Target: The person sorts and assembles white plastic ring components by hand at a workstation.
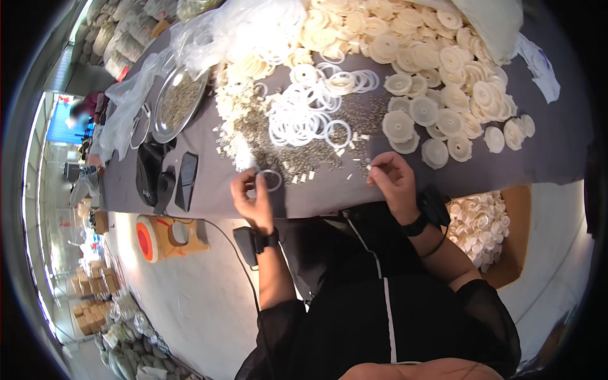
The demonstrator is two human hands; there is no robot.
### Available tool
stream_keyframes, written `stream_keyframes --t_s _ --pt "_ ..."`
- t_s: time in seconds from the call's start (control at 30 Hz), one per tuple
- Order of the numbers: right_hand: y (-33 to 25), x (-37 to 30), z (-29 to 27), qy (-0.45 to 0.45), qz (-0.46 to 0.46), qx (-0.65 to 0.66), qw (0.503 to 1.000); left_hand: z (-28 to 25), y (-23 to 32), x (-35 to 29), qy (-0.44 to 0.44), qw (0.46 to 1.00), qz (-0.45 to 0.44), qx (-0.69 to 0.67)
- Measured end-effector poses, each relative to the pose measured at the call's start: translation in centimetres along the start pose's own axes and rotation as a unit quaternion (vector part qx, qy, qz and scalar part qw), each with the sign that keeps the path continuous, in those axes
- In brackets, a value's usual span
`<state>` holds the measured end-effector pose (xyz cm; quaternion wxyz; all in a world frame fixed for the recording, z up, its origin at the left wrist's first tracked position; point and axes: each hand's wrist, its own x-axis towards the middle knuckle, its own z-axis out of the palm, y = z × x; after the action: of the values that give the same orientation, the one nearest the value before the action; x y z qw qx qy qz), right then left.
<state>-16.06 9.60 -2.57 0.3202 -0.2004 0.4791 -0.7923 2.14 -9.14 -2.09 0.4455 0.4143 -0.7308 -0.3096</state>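
At the near edge of the grey-covered table, my left hand (254,197) is closed on a thin white plastic ring (273,180), held between thumb and fingers. My right hand (394,182) is pinched at the fingertips on a small white piece (370,166), whose exact shape is too small to tell. Between and beyond my hands lies a spread of tiny metal parts (297,156) with small white pieces among them. A heap of white rings (297,123) rests on top, farther back. Cream plastic discs (398,125) lie just beyond my right hand.
More cream discs (411,28) are piled at the back beside clear plastic bags (209,35). To the left are a metal tray (166,132) of small parts, a black pouch (148,174) and a phone (186,182). A box (520,234) of white parts stands below right, a stool (190,237) below left.
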Motion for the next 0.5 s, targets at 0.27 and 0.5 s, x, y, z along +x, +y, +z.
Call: stream_keyframes --t_s 0.27,0.5 --pt "-0.1 0.0 -0.3 -0.052 -0.004 -0.073 0.996 -3.7 -6.5 3.6 -0.027 0.998 -0.03 0.043" --pt "-0.1 -0.1 -0.5 -0.062 -0.016 -0.083 0.994 -3.9 -8.1 3.2 0.014 0.996 -0.071 -0.043"
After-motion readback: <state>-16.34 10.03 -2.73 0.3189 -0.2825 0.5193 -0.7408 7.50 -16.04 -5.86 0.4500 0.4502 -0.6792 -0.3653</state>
